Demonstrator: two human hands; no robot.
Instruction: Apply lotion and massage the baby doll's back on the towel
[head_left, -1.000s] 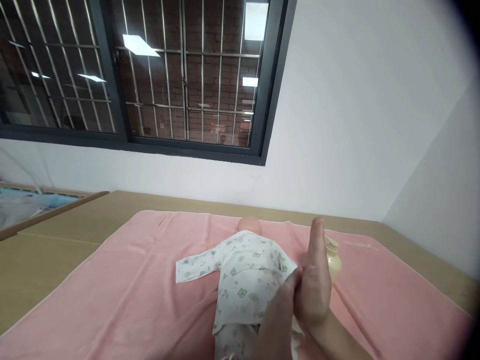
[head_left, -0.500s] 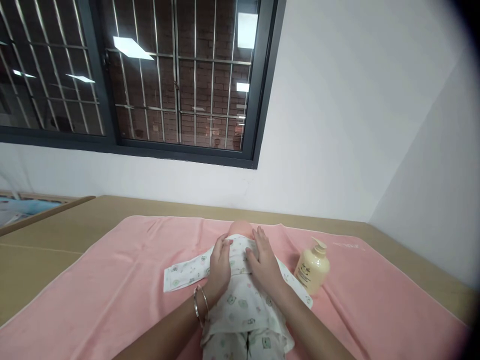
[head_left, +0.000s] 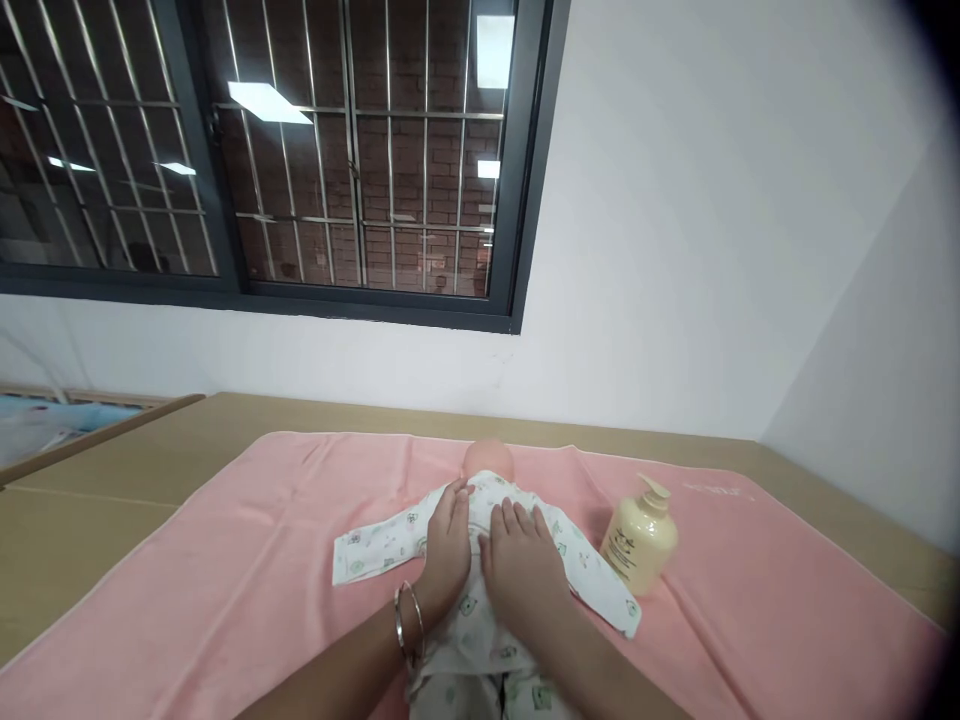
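Observation:
A baby doll [head_left: 489,460] in a white printed outfit lies with its bald head away from me and its sleeves spread to both sides. Whether its front or back is up, I cannot tell. Flat along the left of its upper body rests my left hand [head_left: 448,545], fingers stretched, two bangles on that wrist. Beside it, my right hand [head_left: 521,565] lies palm down on the clothing, fingers extended. Neither hand grips anything. The doll's middle is partly hidden under my hands and forearms.
Under the doll a pink towel [head_left: 262,530] covers much of the wooden tabletop [head_left: 97,510]. To the right, close to the doll's sleeve, stands a cream pump bottle [head_left: 641,545]. A wall [head_left: 637,250] and a barred window [head_left: 360,150] rise behind the table.
My right hand has slid from near the doll's head and shoulder down onto its torso, closer to me. The left hand stays on the doll's side. The view has shifted slightly.

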